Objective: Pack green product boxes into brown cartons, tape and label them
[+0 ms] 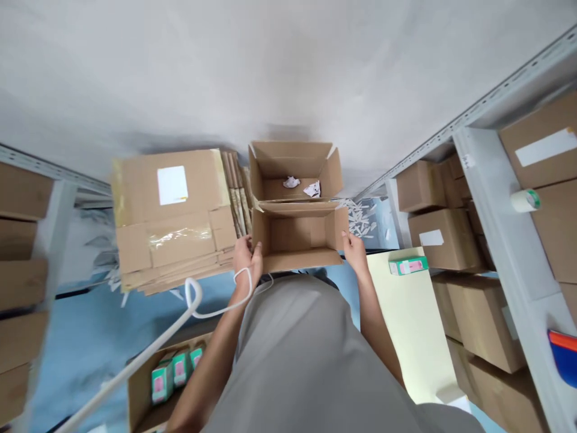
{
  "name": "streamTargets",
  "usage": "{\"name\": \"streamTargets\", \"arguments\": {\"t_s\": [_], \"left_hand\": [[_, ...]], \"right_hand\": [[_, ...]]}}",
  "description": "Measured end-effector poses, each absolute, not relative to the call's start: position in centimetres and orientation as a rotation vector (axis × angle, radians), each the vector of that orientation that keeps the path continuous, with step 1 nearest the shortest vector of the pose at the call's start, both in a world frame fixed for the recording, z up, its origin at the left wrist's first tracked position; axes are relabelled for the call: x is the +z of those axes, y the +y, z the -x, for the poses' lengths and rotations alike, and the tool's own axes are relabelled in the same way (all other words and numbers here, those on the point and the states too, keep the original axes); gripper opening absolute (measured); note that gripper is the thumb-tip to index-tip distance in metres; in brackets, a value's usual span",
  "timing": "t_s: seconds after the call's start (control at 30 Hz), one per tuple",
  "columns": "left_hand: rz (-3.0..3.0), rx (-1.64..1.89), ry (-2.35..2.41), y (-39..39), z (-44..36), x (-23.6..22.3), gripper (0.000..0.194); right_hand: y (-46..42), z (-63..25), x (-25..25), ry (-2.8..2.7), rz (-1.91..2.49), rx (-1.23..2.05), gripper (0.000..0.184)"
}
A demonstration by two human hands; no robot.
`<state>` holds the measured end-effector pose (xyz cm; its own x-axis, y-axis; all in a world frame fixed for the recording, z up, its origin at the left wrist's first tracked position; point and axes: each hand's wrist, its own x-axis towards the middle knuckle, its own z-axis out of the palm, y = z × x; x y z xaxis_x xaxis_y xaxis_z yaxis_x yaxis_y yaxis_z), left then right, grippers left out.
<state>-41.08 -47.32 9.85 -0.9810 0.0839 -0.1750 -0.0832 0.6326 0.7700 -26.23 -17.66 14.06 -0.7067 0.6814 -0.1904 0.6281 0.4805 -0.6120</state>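
Observation:
An open brown cardboard box (302, 260) is in front of my body, with its opening facing up and nothing visible inside. My left hand (249, 260) grips its left side, thumb near the upper edge. At the opposite end, my right hand (355, 251) pinches the box's right side. Directly behind stands a second open box (295, 150), holding two crumpled pieces of paper (312, 189). A white cable (193, 297) loops across my left wrist.
Flattened cartons (184, 222) are stacked at the left. Below them, an open carton (135, 391) holds green-and-pink small boxes (163, 382). A similar small box (408, 266) lies on a pale yellow board (415, 337) at right. Shelves of cartons (482, 313) flank both sides; a tape roll (525, 200) sits right.

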Motion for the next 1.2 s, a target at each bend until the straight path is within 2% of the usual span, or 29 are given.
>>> {"name": "streamTargets", "arguments": {"t_s": [0.2, 0.4, 0.47, 0.57, 0.67, 0.8, 0.93, 1.03, 1.2], "left_hand": [[-0.074, 1.332, 2.664, -47.5, 42.4, 9.9, 0.038], [-0.098, 1.216, 2.635, -47.4, 44.2, 9.1, 0.037], [-0.147, 1.175, 2.609, -47.2, 45.2, 9.3, 0.042], [-0.242, 1.134, 2.658, -46.5, 46.9, 11.2, 0.060], [-0.451, 1.117, 2.757, -44.8, 49.1, 14.2, 0.071], [-0.761, 0.981, 2.688, -41.2, 51.8, 16.6, 0.057], [-0.880, 0.830, 2.627, -38.3, 52.8, 15.7, 0.047], [-0.875, 0.745, 2.645, -37.5, 52.2, 14.3, 0.037], [-0.866, 0.643, 2.748, -37.6, 51.1, 13.7, 0.033]], "right_hand": [[-17.3, 29.5, 12.7, -2.678, 1.157, 1.089, 0.047], [-16.2, 31.1, 12.4, -2.735, 1.135, 1.133, 0.053], [-15.7, 31.3, 12.8, -2.784, 1.105, 1.204, 0.050], [-14.9, 31.6, 14.4, -2.860, 1.026, 1.214, 0.041], [-13.9, 32.7, 16.9, -2.874, 0.990, 1.019, 0.041], [-12.0, 36.7, 20.4, -2.905, 0.785, 0.789, 0.043], [-10.0, 44.3, 21.5, -3.146, 0.457, 0.592, 0.038], [-8.8, 51.1, 19.3, -3.445, 0.253, 0.378, 0.034], [-9.6, 58.6, 11.4, -4.063, -0.063, -0.006, 0.037]]}}
